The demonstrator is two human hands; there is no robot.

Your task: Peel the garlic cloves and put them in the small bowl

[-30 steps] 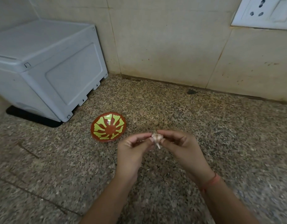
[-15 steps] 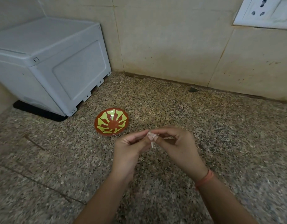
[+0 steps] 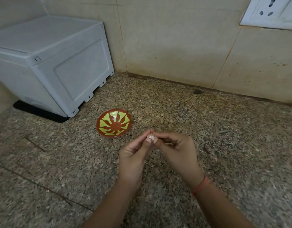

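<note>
Head view: your left hand [image 3: 133, 155] and right hand [image 3: 176, 150] both pinch one garlic clove [image 3: 151, 137] at the fingertips, above the counter [image 3: 224, 137]. An empty bowl [image 3: 114, 125] sits just beyond, nearer your left hand.

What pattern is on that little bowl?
The small bowl is reddish-brown with yellow-green petal shapes radiating from its centre, seen in the head view.

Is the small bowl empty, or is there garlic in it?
Empty. The bowl shows its whole red-and-green pattern uncovered. The garlic clove is pinched between the left hand and right hand.
</note>
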